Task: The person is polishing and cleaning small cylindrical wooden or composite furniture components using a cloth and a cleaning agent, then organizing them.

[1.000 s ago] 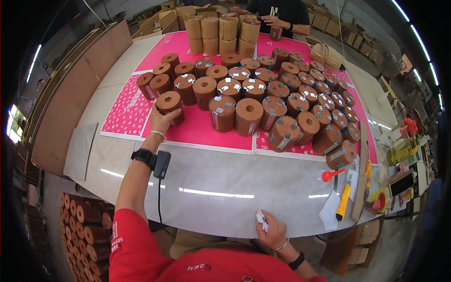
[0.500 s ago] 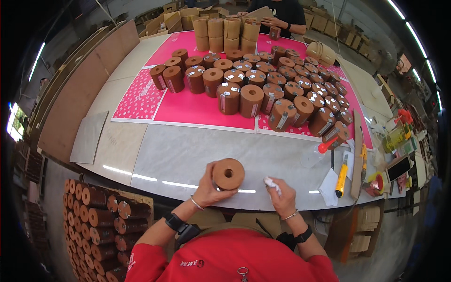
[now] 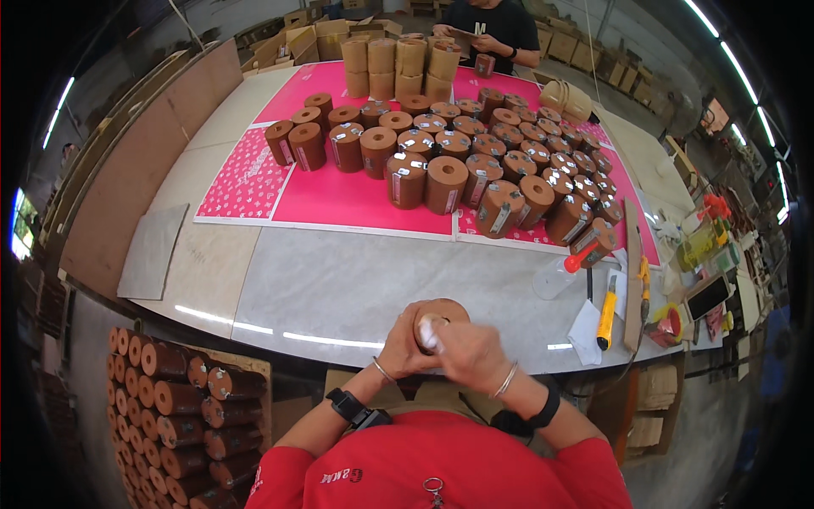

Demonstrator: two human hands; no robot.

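Close to my body, at the table's near edge, my left hand (image 3: 405,343) grips a brown cylindrical roll (image 3: 449,309) with a hole in its end. The roll is tilted, and part of it is hidden behind my hands. My right hand (image 3: 471,353), somewhat blurred, is closed on a crumpled white cloth (image 3: 430,334) and presses it against the roll. Beyond my hands, many similar brown rolls (image 3: 447,173) stand upright on pink printed sheets (image 3: 356,202), several with labels on their sides and silvery pieces on top.
To the right lie a yellow utility knife (image 3: 606,319), a clear bottle with a red nozzle (image 3: 555,278) and a wooden strip (image 3: 632,280). Wrapped tan rolls (image 3: 383,58) are stacked at the back. A person (image 3: 487,38) stands across the table. More rolls (image 3: 178,399) are piled lower left.
My right hand has moved left, bringing the white cloth onto the roll. The roll has tilted and shifted slightly right in my left hand. The whole view has shifted slightly.
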